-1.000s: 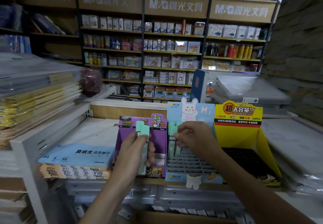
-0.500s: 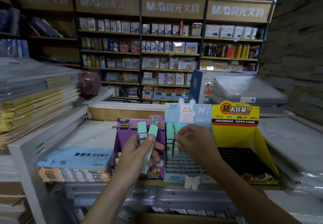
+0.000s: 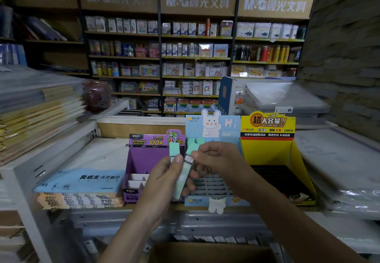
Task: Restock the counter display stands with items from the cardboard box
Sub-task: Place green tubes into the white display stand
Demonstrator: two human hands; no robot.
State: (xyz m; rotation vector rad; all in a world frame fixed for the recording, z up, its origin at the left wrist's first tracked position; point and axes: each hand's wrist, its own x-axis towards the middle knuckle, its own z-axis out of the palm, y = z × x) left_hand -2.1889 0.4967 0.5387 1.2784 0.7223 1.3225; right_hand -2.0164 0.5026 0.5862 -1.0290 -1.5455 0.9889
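Restocking at blue rabbit stand point(image 3: 226, 123), just behind both hands: left hand point(image 3: 162, 180) wrapped round two mint cases point(image 3: 174, 148); right hand point(image 3: 216, 158), back from the stand's slots, pinching the nearer case's top. Probably one more seated, many slots yet to fill.

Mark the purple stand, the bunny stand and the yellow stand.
purple stand point(image 3: 141, 160), head view, bare inner back wall.
bunny stand point(image 3: 211, 124), head view, rabbit on the header card.
yellow stand point(image 3: 267, 152), head view, plain yellow back wall.

Cardboard box point(image 3: 211, 252) — mostly off-frame.
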